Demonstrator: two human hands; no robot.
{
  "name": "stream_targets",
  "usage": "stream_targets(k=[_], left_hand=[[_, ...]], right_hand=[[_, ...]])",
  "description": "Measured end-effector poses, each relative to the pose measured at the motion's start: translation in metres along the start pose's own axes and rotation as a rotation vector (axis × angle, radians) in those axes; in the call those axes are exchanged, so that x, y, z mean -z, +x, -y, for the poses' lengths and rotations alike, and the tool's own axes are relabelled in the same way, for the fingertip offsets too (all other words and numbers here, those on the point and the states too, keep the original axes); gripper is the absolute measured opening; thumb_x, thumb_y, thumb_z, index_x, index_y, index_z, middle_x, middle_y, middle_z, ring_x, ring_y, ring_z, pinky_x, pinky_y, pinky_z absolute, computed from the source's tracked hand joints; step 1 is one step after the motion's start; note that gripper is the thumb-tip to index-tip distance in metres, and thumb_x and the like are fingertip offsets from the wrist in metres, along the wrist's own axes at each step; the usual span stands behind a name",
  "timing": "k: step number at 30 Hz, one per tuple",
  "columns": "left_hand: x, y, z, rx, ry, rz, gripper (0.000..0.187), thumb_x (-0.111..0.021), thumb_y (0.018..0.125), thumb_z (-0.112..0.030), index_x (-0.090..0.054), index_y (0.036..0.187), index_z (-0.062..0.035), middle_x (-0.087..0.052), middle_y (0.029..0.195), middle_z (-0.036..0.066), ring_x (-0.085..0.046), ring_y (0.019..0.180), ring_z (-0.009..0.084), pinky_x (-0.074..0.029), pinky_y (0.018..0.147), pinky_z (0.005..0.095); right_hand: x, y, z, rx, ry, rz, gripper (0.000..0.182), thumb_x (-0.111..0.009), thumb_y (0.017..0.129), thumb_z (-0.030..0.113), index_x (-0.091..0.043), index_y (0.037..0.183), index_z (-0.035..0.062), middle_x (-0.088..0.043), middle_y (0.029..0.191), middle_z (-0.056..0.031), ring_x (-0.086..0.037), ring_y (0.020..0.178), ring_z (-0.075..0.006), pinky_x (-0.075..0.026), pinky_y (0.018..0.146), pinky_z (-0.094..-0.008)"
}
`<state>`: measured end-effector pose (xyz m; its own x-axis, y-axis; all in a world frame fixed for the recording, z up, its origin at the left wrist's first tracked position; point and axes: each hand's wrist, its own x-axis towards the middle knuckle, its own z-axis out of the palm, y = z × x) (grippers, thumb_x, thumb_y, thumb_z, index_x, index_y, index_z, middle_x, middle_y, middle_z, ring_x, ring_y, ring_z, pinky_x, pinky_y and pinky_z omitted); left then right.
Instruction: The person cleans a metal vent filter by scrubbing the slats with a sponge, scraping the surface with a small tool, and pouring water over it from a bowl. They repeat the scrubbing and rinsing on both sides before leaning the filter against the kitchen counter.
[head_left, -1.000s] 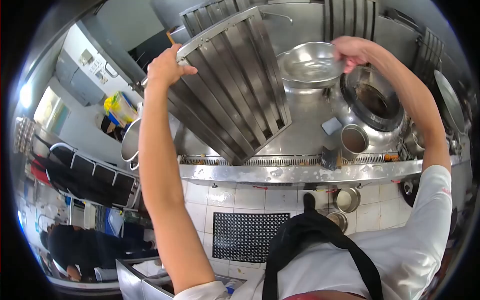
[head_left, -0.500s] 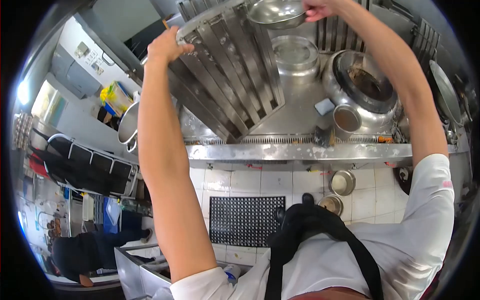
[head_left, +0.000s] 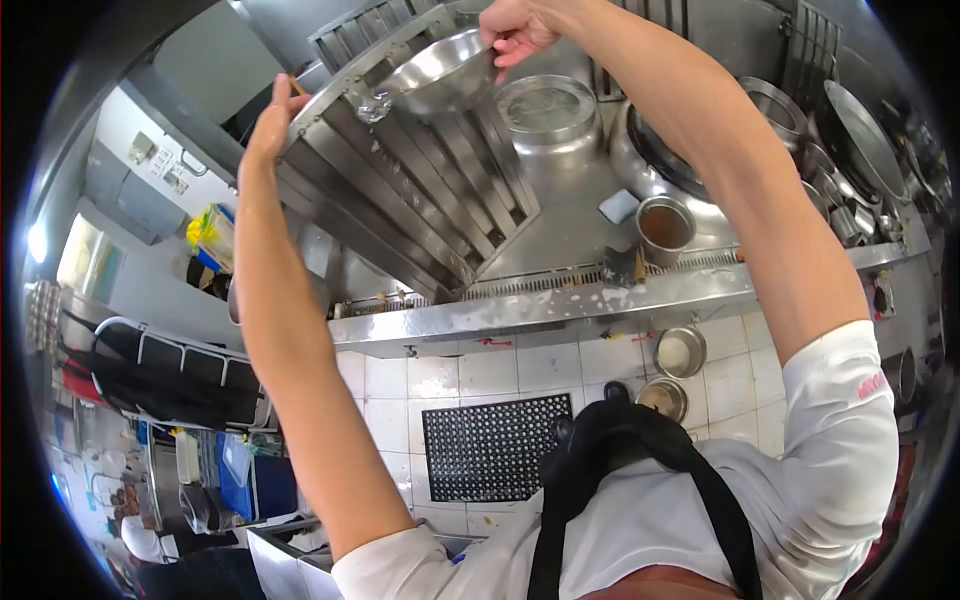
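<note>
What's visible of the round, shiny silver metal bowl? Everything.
The round, shiny silver metal bowl looks wide and smooth. The right hand grips its rim. It is held up and tipped, clear liquid spilling from its lower edge onto the slatted grey metal panel. Whether it touches the panel is unclear.

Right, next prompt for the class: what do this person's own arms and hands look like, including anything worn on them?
The left hand and right hand are ungloved. Both arms are bare up to short white sleeves; the right sleeve carries small reddish lettering, too blurred to read.
</note>
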<state>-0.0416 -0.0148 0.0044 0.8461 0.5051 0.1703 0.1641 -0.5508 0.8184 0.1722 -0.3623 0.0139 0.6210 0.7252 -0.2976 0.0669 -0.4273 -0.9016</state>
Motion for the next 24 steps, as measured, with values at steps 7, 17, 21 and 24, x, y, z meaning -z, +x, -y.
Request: stream_targets(k=[7, 17, 21, 24], left_hand=[[0.01, 0.014, 0.022, -0.131, 0.409, -0.082, 0.078, -0.034, 0.096, -0.071, -0.065, 0.133, -0.0092, -0.063, 0.134, 0.015, -0.055, 0.129, 0.0317, -0.034, 0.112, 0.0386], [-0.02, -0.026, -0.022, -0.054, 1.009, -0.197, 0.09, -0.054, 0.08, -0.079, -0.055, 0.141, -0.0131, -0.065, 0.132, 0.015, -0.06, 0.125, 0.034, -0.046, 0.102, 0.0471], [-0.035, -0.031, -0.031, 0.0, 1.116, -0.18, 0.096, -0.059, 0.075, -0.081, -0.057, 0.135, -0.0066, -0.067, 0.126, 0.018, -0.063, 0.12, 0.0348, -0.049, 0.099, 0.0467], [-0.033, -0.027, -0.026, -0.013, 1.151, -0.229, 0.097, -0.06, 0.074, -0.082, -0.059, 0.132, -0.0049, -0.068, 0.123, 0.019, -0.064, 0.118, 0.0356, -0.05, 0.098, 0.0467]], right_hand=[[0.055, 0.011, -0.013, 0.186, -0.035, -0.148, 0.023, -0.052, 0.1, 0.018, -0.06, 0.118, 0.005, -0.061, 0.116, -0.0101, -0.061, 0.084, -0.0186, -0.064, 0.075, -0.037], [0.044, -0.039, -0.019, -0.149, -0.486, -0.044, 0.011, -0.054, 0.087, 0.005, -0.062, 0.09, -0.0028, -0.057, 0.07, -0.0081, -0.053, 0.05, -0.0158, -0.063, 0.062, -0.0358], [-0.004, 0.016, 0.014, -0.011, -0.385, 0.018, 0.008, -0.06, 0.087, 0.009, -0.063, 0.092, 0.0039, -0.057, 0.074, -0.005, -0.06, 0.059, -0.019, -0.063, 0.068, -0.0373], [0.037, 0.077, 0.029, 0.177, -0.294, 0.144, 0.006, -0.061, 0.091, 0.012, -0.064, 0.091, 0.0076, -0.059, 0.08, -0.0036, -0.061, 0.065, -0.0186, -0.063, 0.068, -0.0345]])
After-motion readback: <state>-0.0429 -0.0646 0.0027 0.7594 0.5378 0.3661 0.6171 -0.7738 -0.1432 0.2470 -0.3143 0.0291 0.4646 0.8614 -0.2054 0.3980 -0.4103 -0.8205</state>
